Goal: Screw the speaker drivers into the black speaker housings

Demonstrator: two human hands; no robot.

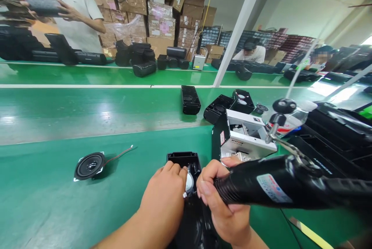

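Observation:
My left hand (165,192) is closed over the left side of a black speaker housing (183,156), with its fingertips partly hidden. A round silver speaker magnet (190,182) shows inside the housing, beside a small white connector (185,194). From the right, my right hand (222,198) wraps round the ribbed front of a black electric screwdriver (247,181). The screwdriver lies nearly level, a label on its body, and its tip is hidden by my fingers. Off to the left, a loose round speaker (90,165) with a red wire rests on the green mat.
A white-and-black screw feeder machine (247,140) stands just beyond my right hand. Black housings (190,99) lie behind it on the green bench. A yellow-handled strip (314,233) is at lower right. Across the bench a person (72,12) holds a dark cylinder.

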